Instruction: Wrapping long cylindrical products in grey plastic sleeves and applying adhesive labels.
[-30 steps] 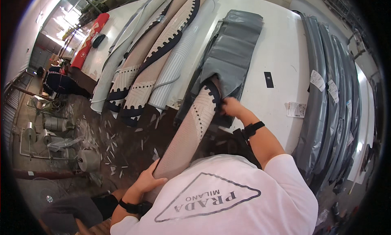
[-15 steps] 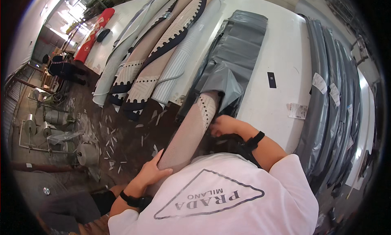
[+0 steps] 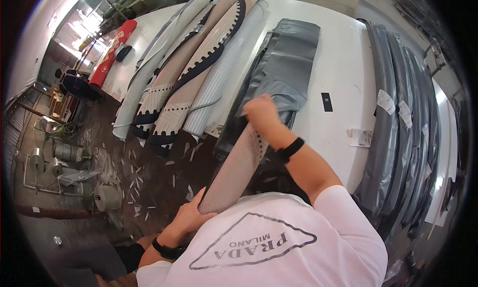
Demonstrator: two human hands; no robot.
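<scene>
On the near edge of the white table (image 3: pixel 343 63), head view:
Rolled rug (image 3: pixel 234 172): beige, slanting from the person's chest toward the table.
Right hand (image 3: pixel 261 113): closed over the roll's far end, at the grey plastic sleeve (image 3: pixel 284 63).
Left hand (image 3: pixel 191 217): gripping the roll's near end, off the table.
Other rolled rugs (image 3: pixel 194 73): left of the sleeve.
Grey wrapped rolls (image 3: pixel 398 127): along the table's right side.
</scene>
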